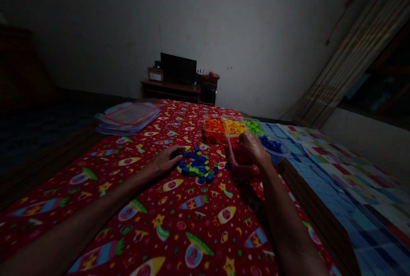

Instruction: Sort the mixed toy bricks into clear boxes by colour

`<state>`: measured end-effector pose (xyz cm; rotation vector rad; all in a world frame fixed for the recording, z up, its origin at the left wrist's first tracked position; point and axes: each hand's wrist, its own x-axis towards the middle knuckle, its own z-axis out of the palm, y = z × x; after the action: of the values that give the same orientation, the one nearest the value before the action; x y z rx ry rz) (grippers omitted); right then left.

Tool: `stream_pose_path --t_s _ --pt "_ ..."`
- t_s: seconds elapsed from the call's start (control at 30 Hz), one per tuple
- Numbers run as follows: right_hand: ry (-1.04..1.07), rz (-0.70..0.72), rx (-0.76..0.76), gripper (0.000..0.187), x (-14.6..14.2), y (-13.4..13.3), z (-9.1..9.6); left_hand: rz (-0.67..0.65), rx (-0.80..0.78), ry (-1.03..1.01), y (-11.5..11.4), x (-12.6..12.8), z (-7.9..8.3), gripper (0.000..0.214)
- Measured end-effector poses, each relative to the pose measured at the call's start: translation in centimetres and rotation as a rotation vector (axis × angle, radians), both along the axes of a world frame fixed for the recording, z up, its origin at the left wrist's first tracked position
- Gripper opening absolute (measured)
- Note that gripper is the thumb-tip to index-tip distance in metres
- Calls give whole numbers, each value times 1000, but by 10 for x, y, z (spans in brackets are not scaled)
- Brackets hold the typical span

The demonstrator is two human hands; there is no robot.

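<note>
On the red patterned cloth lies a loose pile of blue and green toy bricks. My left hand rests at the pile's left side, fingers apart and stretched toward the bricks. My right hand is over the container of red pieces, its fingers curled together; whatever they hold is hidden. Behind that hand stand containers of orange pieces, yellow pieces and light green pieces. Just right of it is a container of dark blue pieces.
Clear plastic lids are stacked at the table's far left. A wooden edge runs along the right, beside a bed with a blue checked cover. A dark screen stands on a low cabinet by the wall.
</note>
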<state>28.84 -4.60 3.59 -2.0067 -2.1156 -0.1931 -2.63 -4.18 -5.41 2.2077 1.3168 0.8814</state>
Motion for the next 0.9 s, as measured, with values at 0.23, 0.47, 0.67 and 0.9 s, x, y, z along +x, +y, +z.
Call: stream_pose_path --t_s 0.23,0.47,0.67,0.9 --pt "74 395 -24 26 -60 0 -35 -72 78 63 4 -2 -10 52" --pt "97 606 -65 14 -89 2 -76 -179 113 216 10 -13 -6 51" --pt "149 585 -94 18 -79 7 -66 -233 30 338 15 -29 -3 42" --pt "132 570 -245 13 -71 5 -59 -111 27 324 17 -26 10 32"
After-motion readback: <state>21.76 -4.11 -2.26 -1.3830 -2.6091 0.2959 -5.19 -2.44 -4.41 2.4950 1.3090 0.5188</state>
